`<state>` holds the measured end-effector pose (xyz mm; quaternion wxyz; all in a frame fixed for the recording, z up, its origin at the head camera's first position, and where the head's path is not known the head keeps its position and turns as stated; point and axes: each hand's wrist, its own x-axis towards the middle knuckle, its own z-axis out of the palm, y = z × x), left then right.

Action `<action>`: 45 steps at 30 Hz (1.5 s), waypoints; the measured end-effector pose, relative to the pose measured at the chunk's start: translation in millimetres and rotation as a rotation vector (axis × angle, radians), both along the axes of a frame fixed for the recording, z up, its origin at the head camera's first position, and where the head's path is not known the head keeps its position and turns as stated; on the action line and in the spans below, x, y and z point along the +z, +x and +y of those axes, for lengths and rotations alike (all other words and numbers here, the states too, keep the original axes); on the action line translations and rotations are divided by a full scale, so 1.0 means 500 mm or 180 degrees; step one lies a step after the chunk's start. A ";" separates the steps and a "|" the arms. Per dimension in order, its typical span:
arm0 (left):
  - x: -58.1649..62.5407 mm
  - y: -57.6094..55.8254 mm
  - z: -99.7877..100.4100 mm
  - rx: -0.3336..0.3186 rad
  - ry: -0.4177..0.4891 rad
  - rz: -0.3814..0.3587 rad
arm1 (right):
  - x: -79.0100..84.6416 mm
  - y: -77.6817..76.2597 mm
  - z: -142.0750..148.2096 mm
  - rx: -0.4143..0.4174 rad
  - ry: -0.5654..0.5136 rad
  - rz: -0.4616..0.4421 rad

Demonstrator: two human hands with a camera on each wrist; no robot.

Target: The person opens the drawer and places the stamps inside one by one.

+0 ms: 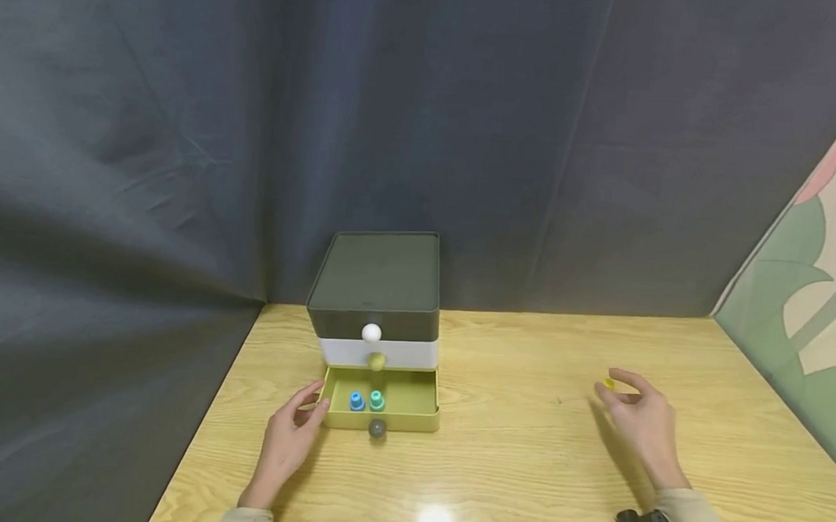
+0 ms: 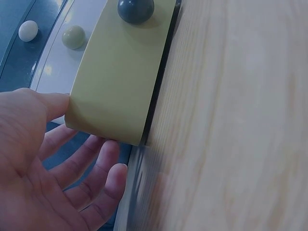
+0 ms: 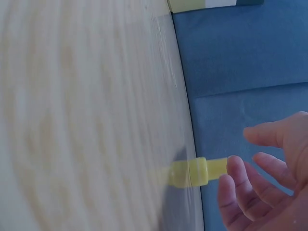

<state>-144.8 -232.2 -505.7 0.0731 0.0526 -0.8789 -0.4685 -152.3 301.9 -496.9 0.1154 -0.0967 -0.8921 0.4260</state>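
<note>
The olive-green bottom drawer (image 1: pixel 381 420) stands pulled out from a small drawer unit (image 1: pixel 378 273). In it stand a blue stepped peg (image 1: pixel 357 401) and a teal stepped peg (image 1: pixel 377 400). My left hand (image 1: pixel 291 434) touches the drawer's front left corner, thumb at the upper edge and loosely spread fingers along the side. Far to the right, a yellow stepped peg (image 3: pixel 198 172) stands upright on the table, narrow end up. Around its top comes my right hand (image 1: pixel 644 423); in the right wrist view the thumb is apart from it and the fingertips overlap its narrow end.
Above the pulled-out drawer are a white drawer (image 1: pixel 403 354) with a green knob (image 1: pixel 376 361) and a dark drawer with a white knob (image 1: pixel 371 333). A dark knob (image 1: pixel 377 428) sits on the green drawer. Dark curtains (image 1: pixel 507 156) stand behind the wooden table (image 1: pixel 508 452).
</note>
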 end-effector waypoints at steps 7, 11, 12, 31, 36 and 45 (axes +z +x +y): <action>0.008 -0.002 -0.001 -0.0048 0.0031 0.0046 | -0.002 -0.009 0.022 0.0095 -0.0146 -0.0102; 0.008 0.002 0.000 -0.0049 0.0037 -0.0004 | -0.004 -0.007 0.031 0.0063 -0.0156 -0.0309; 0.007 0.003 0.000 -0.0045 0.0043 -0.0012 | -0.005 -0.007 0.032 0.0049 -0.0145 -0.0344; 0.002 0.004 0.000 -0.0035 0.0065 -0.0043 | -0.013 -0.011 0.039 0.0207 0.0069 -0.0510; 0.002 0.004 0.000 -0.0028 0.0075 -0.0044 | -0.011 -0.014 0.039 0.0179 0.0106 -0.0471; 0.004 0.005 0.002 -0.0013 0.0068 -0.0055 | -0.009 -0.015 0.036 0.0193 0.0154 -0.0526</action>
